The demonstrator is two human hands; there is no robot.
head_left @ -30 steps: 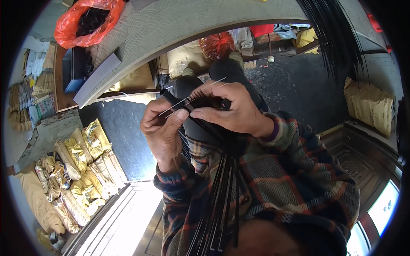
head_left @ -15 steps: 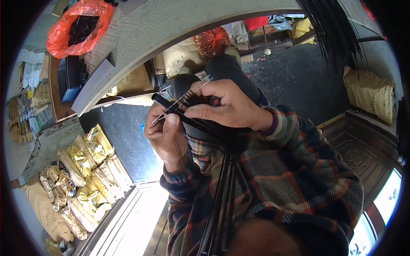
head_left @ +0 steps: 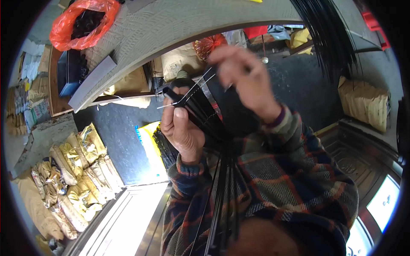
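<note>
My left hand (head_left: 185, 135) is closed, thumb and fingers pinching a black tube (head_left: 169, 93) near its end. Thin pale rods (head_left: 200, 82) lie crosswise over that end and stick out past my thumb. From the tube, long black strips (head_left: 204, 118) run down toward my chest, and several black rods (head_left: 222, 183) lie along my plaid jacket. My right hand (head_left: 250, 85) is raised to the right of the tube, apart from it. Motion smears its fingers, so whether they hold anything cannot be made out.
Beyond my knees a curved grey tabletop (head_left: 171, 18) carries an orange plastic bag (head_left: 83, 44) of black pieces. Long black strands (head_left: 326, 38) hang at the far right, above a brown paper package (head_left: 363, 104). Gold wrapped packages (head_left: 81, 183) are stacked at left, near a yellow package (head_left: 150, 143).
My right hand has left the tube, moving up and right. The dark bristly piece between my hands no longer shows there. My left hand still grips the tube, slightly farther right.
</note>
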